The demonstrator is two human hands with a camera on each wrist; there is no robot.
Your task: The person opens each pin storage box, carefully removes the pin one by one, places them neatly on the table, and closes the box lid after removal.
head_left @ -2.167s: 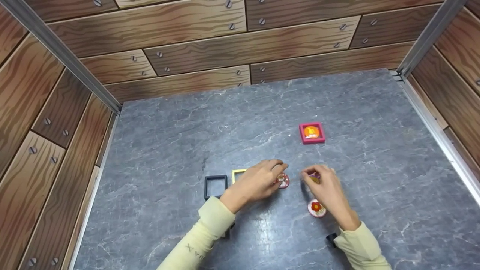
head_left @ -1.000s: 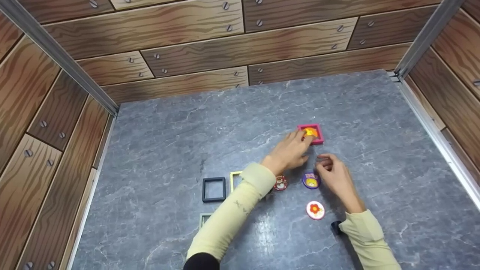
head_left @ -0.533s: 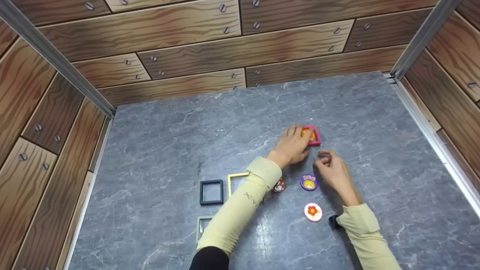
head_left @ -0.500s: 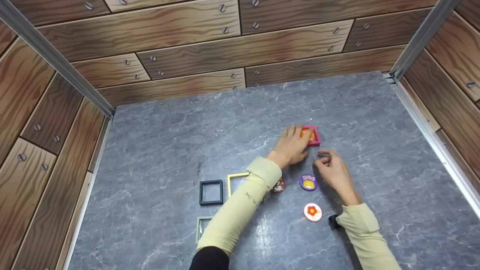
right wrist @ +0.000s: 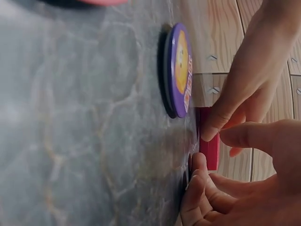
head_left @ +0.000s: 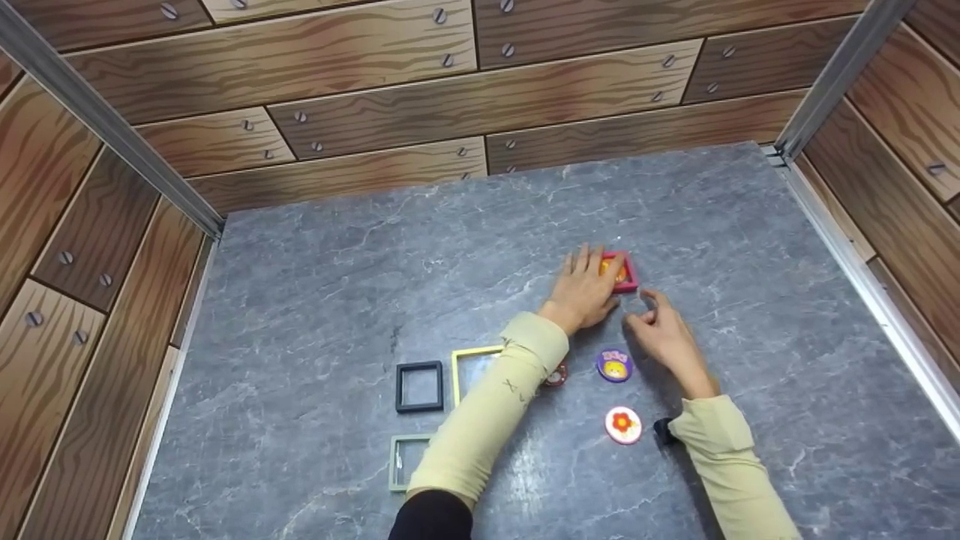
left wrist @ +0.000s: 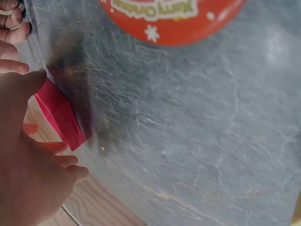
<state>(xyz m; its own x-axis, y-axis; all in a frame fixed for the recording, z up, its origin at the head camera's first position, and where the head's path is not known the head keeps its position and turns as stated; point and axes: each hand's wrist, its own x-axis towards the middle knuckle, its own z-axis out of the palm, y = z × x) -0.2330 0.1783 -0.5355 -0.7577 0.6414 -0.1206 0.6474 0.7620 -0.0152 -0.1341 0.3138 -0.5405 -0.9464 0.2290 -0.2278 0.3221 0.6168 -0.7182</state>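
A pink square display frame (head_left: 631, 276) with an orange round piece (head_left: 613, 271) inside lies on the tabletop. My left hand (head_left: 583, 289) covers its left part, thumb at the near side and fingers across it, holding it. In the left wrist view the pink frame (left wrist: 59, 113) sits between thumb and fingers. Just below it my right hand (head_left: 666, 330) hovers with thumb and index finger apart, nothing seen between them. A purple badge with a yellow animal face (head_left: 615, 366) lies nearest that hand. Nearby are a white badge with a red flower (head_left: 623, 425) and a red badge (head_left: 556, 374), partly hidden by the left sleeve.
On the left lie a dark blue frame (head_left: 419, 386), a yellow frame (head_left: 476, 351) and a grey-green frame (head_left: 397, 463), the last two partly under the left arm. Wood-patterned walls (head_left: 375, 105) close in the grey marbled tabletop (head_left: 315, 300) at the back and sides.
My left hand has gone from the red badge up to the pink frame and taken hold of it. The right hand has left the purple badge and moved up towards the frame.
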